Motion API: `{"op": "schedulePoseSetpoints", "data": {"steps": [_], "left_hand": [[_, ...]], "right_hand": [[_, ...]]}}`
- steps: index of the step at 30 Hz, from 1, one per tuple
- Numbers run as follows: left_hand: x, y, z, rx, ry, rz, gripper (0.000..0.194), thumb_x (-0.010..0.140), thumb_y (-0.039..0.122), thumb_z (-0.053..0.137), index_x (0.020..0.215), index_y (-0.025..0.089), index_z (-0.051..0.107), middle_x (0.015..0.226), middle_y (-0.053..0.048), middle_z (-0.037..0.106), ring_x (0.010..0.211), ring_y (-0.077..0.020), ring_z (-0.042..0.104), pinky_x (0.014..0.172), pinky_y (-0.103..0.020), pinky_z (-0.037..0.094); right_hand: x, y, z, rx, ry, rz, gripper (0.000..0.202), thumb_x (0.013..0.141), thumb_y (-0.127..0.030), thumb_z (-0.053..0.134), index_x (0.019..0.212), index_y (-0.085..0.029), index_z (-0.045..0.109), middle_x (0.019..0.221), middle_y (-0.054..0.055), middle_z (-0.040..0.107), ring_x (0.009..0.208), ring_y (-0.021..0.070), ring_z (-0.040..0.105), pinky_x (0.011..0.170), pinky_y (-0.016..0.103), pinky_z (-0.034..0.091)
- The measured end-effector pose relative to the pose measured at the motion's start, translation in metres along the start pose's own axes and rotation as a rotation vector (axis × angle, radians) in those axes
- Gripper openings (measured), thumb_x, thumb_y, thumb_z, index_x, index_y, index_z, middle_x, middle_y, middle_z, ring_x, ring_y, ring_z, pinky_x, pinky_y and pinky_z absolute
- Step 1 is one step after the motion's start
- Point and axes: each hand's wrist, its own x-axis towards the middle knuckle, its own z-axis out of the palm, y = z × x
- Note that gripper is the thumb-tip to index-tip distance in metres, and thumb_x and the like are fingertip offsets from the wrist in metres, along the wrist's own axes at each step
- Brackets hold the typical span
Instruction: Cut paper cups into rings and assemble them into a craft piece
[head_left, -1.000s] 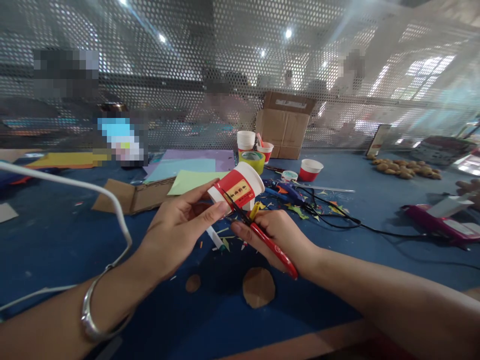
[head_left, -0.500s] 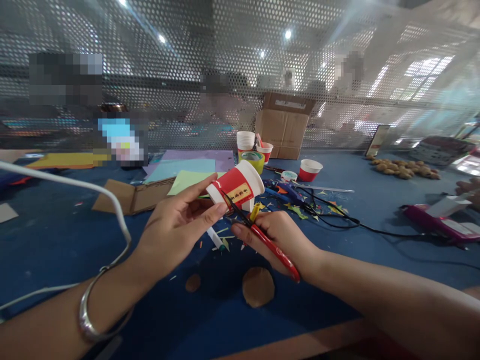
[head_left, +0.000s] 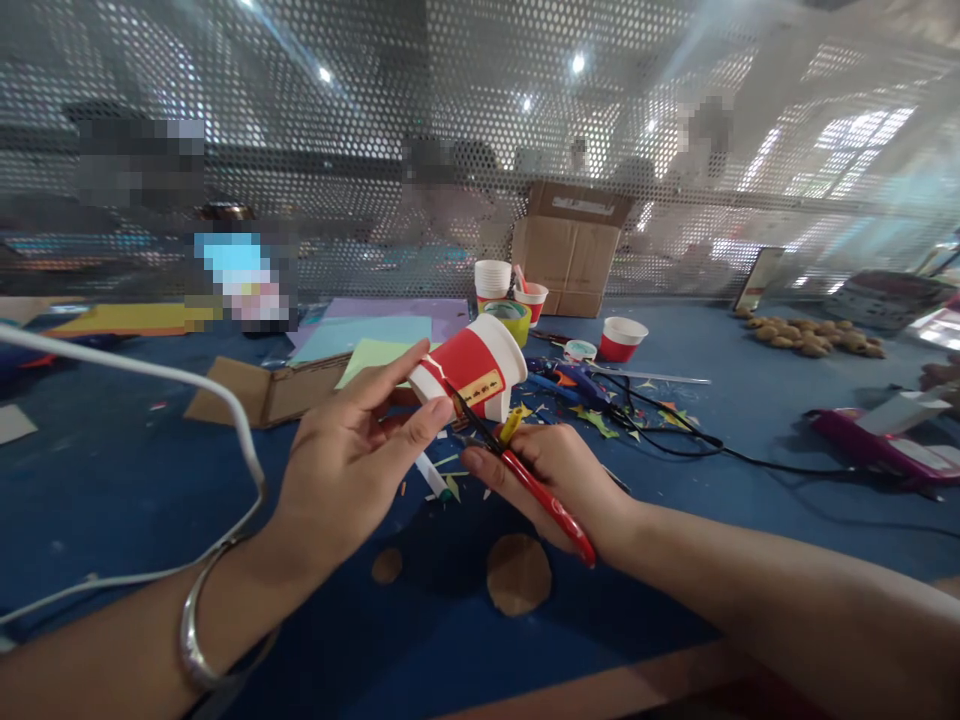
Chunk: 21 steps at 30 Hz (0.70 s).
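Tilted on its side above the table, a red and white paper cup (head_left: 472, 365) is held near one end by my left hand (head_left: 367, 440), fingers behind and thumb in front. A cut line shows in the red near that end. My right hand (head_left: 555, 470) is closed around red-handled scissors (head_left: 547, 505), whose dark blades lie against the cup's side by my left thumb. A small yellow piece (head_left: 512, 425) sticks up by the right fingers. Below lie a larger cardboard disc (head_left: 519, 574) and a smaller cardboard disc (head_left: 387, 566).
A white cable (head_left: 244, 430) crosses the left side. Beyond the hands are coloured paper sheets (head_left: 367, 340), stacked cups (head_left: 492, 278), a roll of tape (head_left: 510, 322), a blue glue gun (head_left: 574, 380) and paper scraps. A purple tool (head_left: 862, 440) sits right; a perforated screen (head_left: 337, 150) stands behind.
The cup has turned a little in my left hand, so its yellow label sits lower and more of the cut line shows. The scissors stay against the cup.
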Motion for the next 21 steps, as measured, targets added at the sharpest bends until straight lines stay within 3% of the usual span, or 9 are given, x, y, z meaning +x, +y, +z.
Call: {"op": "schedulePoseSetpoints", "data": {"steps": [10, 21], "left_hand": [[-0.002, -0.009, 0.000, -0.164, -0.074, -0.216, 0.069, 0.084, 0.053, 0.084, 0.146, 0.028, 0.067, 0.118, -0.007, 0.082, 0.112, -0.0308, 0.075, 0.106, -0.046, 0.058], [-0.001, -0.008, 0.005, -0.310, -0.113, -0.335, 0.059, 0.079, 0.051, 0.089, 0.131, 0.026, 0.077, 0.118, -0.007, 0.083, 0.115, -0.0306, 0.074, 0.105, -0.042, 0.059]], "right_hand": [[-0.002, -0.006, -0.001, -0.039, -0.016, 0.080, 0.067, 0.096, -0.072, 0.055, 0.056, -0.022, 0.036, 0.057, -0.004, 0.036, 0.053, 0.0087, 0.029, 0.049, 0.025, 0.025], [-0.001, -0.002, -0.002, -0.021, -0.030, 0.046, 0.067, 0.099, -0.065, 0.058, 0.055, -0.021, 0.034, 0.056, -0.006, 0.031, 0.051, 0.0072, 0.026, 0.049, 0.024, 0.024]]}}
